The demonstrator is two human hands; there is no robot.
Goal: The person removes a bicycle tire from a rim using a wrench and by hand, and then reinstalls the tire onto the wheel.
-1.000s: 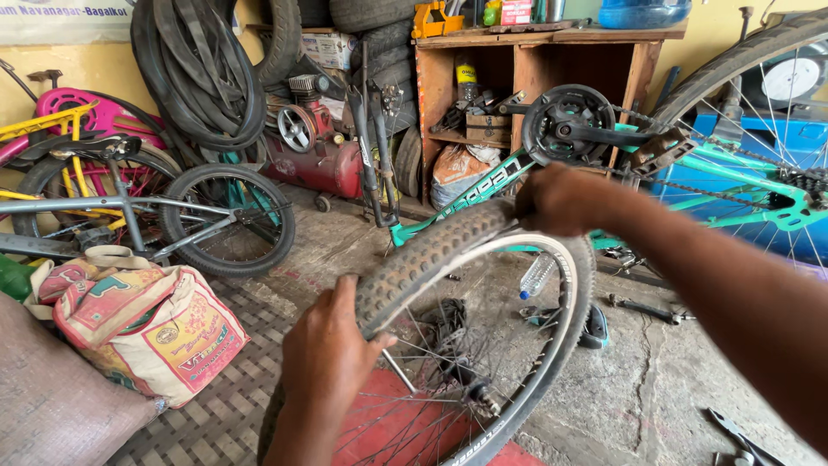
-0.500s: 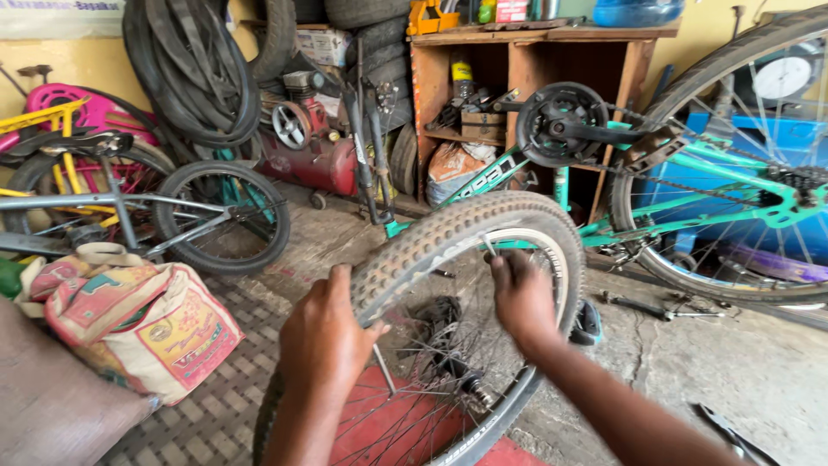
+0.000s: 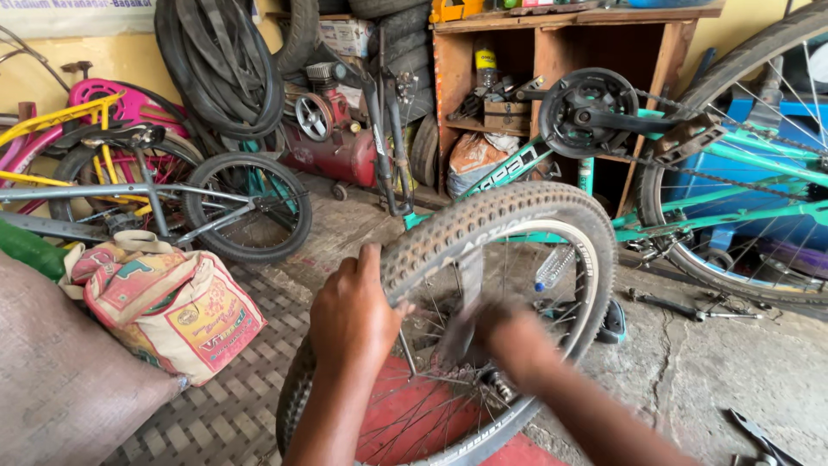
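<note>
I hold a bicycle wheel (image 3: 517,285) upright in front of me, its knobby tyre (image 3: 483,226) running over the top of the rim from about nine o'clock round to three. My left hand (image 3: 352,315) is closed over the tyre's tread at roughly ten o'clock, fingers wrapped across the top and thumb on the near sidewall. My right hand (image 3: 509,341) sits inside the wheel near its centre among the spokes; it is blurred, so I cannot tell how far it is open or whether it grips anything. Judged from this, the tyre is being worked around the rim, with the left hand steadying; the next move seems to call for a firm hold with the left while the right works along the edge of the tyre. At my eight o'clock lies a printed sack (image 3: 168,302), pink, yellow and cream, slumped on the woven mat. At twelve o'clock a wooden shelf (image 3: 561,52) holds a yellow-topped can (image 3: 486,65) and a brown box (image 3: 504,114), with an orange-and-white bag (image 3: 474,160) below. A pale banner (image 3: 69,15) hangs on the wall at eleven o'clock. A clear plastic bottle (image 3: 552,267) shows through the spokes.
</note>
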